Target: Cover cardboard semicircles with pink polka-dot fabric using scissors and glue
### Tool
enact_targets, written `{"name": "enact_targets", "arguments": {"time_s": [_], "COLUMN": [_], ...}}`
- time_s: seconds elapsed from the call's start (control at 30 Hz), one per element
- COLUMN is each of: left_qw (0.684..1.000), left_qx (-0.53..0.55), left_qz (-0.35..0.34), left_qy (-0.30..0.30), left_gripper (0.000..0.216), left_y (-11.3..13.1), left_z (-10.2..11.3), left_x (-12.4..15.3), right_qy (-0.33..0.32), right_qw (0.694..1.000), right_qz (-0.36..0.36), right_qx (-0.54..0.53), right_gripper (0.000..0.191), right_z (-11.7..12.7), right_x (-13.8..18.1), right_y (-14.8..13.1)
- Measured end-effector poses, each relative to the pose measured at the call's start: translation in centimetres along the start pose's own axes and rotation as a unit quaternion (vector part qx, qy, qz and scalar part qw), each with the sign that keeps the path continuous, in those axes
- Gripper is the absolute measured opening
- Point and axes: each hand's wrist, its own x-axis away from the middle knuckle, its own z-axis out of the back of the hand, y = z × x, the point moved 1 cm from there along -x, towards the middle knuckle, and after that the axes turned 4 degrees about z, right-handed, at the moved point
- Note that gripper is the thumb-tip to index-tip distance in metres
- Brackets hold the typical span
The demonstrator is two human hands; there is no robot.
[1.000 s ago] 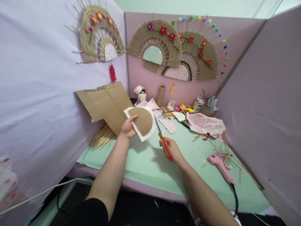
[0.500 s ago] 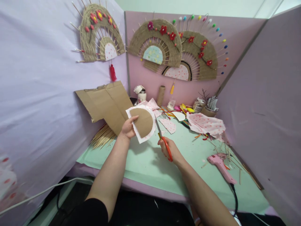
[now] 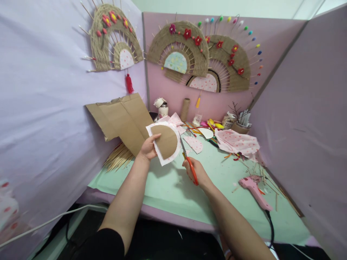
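Observation:
My left hand (image 3: 149, 146) pinches the straight edge of a half-round cardboard piece (image 3: 166, 141), thumb on top. Behind the cardboard lies a slightly larger piece of white fabric (image 3: 164, 161), its margin showing all round. My right hand (image 3: 197, 171) is wrapped round the handles of orange-handled scissors (image 3: 192, 169). Their blades point up and away, close beside the curved right edge of the fabric; whether they touch it I cannot tell. Both hands are held above the pale green tabletop (image 3: 168, 195).
A large cardboard sheet (image 3: 124, 119) leans at left over thin wooden sticks (image 3: 119, 157). Dotted pink fabric (image 3: 237, 141) and scraps lie at the back. A pink glue gun (image 3: 255, 189) with a black cord rests at right. Decorated twine fans (image 3: 180, 47) hang on the walls.
The cardboard and fabric in my left hand have shifted very slightly to the right. My right hand and the scissors stay almost in place.

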Motion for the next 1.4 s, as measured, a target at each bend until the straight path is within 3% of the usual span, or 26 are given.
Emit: {"name": "enact_targets", "arguments": {"time_s": [0.63, 0.9, 1.4], "left_qw": [1.000, 0.998, 0.996], "left_qx": [-0.002, -0.024, -0.046], "left_qz": [0.005, 0.041, 0.078], "left_qy": [0.002, -0.042, -0.012], "left_gripper": [0.023, 0.028, 0.024], "left_y": [0.2, 1.3, 0.3], "left_z": [0.2, 1.1, 1.4], "left_x": [-0.3, -0.9, 0.1], "right_qy": [0.012, 0.022, -0.030], "right_qw": [1.000, 1.000, 0.999], "right_qz": [-0.014, -0.013, 0.001], "right_qx": [-0.004, -0.013, -0.034], "right_gripper": [0.037, 0.040, 0.044], "right_z": [0.2, 0.0, -0.3], "right_x": [-0.4, -0.4, 0.2], "right_y": [0.5, 0.7, 0.1]}}
